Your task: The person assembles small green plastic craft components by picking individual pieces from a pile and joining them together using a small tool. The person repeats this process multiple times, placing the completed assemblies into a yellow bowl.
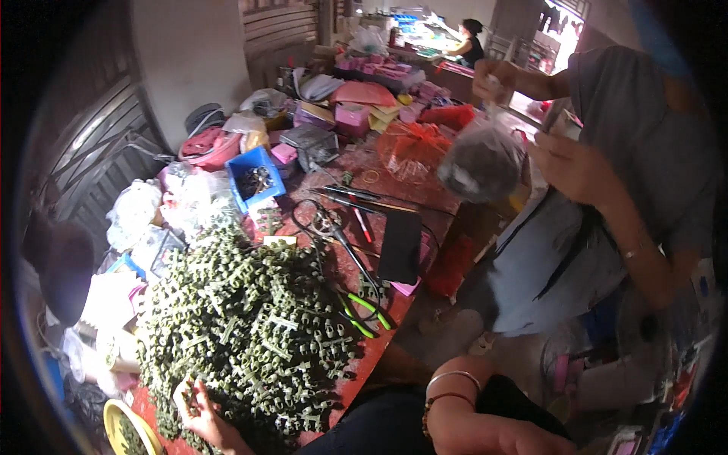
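At the lower left, my left hand (200,415) is by the near edge of a big heap of small green moulded parts (250,326). Its fingers are curled in toward the thumb; whatever lies between them is too small to make out. The parts look like little clips or loops, many still joined in rows. My right hand (464,370) is low over my lap, off the table, a silvery bangle and a beaded bracelet round its wrist. Its fingers are hidden. A yellow basket (120,417) with green pieces in it stands beside the left hand.
Green-handled pliers (356,322), a dark flat slab (400,246) and a corded pen-like tool (350,250) lie right of the heap. Behind it are a blue bin (255,178) and plastic bags. At right, another person (599,174) holds a filled clear bag (479,163).
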### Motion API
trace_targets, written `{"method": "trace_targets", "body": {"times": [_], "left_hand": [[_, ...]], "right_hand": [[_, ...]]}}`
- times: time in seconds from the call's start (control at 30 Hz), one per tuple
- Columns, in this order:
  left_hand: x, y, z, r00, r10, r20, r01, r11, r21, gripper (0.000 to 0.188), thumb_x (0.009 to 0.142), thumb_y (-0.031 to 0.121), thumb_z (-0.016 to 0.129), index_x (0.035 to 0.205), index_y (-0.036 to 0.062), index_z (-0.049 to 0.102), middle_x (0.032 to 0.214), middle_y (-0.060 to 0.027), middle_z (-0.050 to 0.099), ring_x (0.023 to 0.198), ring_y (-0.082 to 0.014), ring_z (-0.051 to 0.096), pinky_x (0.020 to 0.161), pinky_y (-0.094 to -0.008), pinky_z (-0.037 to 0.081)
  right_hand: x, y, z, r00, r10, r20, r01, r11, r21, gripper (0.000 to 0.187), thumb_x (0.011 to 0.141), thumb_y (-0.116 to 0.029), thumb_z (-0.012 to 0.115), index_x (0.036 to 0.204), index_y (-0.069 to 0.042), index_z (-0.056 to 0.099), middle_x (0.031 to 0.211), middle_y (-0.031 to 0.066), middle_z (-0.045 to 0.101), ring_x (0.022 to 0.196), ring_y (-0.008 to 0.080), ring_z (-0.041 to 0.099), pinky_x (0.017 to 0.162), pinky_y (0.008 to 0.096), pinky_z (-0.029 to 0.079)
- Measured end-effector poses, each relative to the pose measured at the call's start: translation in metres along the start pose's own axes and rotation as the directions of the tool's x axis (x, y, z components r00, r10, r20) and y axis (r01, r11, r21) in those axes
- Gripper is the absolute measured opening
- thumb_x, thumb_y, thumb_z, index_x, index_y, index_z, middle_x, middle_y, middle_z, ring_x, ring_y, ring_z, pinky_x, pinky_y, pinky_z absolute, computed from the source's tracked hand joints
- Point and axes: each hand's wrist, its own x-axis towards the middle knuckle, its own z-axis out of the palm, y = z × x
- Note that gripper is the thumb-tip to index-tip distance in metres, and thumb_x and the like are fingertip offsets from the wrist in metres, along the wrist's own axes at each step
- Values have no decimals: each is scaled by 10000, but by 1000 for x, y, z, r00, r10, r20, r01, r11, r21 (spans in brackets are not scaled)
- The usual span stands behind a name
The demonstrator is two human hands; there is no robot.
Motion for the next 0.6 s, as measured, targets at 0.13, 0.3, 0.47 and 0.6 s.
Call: {"method": "trace_targets", "body": {"times": [0.13, 0.3, 0.47, 0.6], "left_hand": [[-2, 0, 3, 989, 125, -83, -131, 989, -70, 147, 916, 92, 669, 1060, 81, 641, 803, 35, 593, 598, -19, 465, 467, -162, 328], [0, 5, 4, 994, 105, 11, -103, 986, -131, 179, 916, 152, 698, 1070, 77, 644, 838, 55, 614, 691, -24, 543, 503, -174, 346], [-7, 25, 1, 999, 43, -27, -47, 981, -188, 177, 913, 170, 688, 1053, 70, 642, 822, 34, 619, 619, -22, 486, 499, -184, 321], [-12, 33, -5, 990, -82, -112, 39, 939, -343, 247, 906, 139, 677, 1137, 58, 648, 889, 19, 661, 754, -51, 607, 524, -162, 341]], "right_hand": [[11, -25, 8, 932, 363, 1, -363, 930, 57, 258, 792, 60, 689, 1006, -25, 573, 962, 70, 595, 888, 206, 618, 844, 365, 588], [20, -46, -3, 905, 385, 182, -369, 922, -115, 110, 922, -103, 609, 999, -63, 542, 911, 68, 608, 861, 207, 616, 784, 355, 555], [13, -62, -3, 890, 387, 241, -329, 911, -250, 409, 1052, -395, 378, 1136, -30, 540, 915, 107, 643, 773, 227, 608, 720, 377, 543], [1, -65, 14, 652, 747, 133, -648, 639, -414, 83, 893, -81, 658, 941, -71, 591, 732, 27, 601, 725, 148, 607, 639, 290, 514]]}}
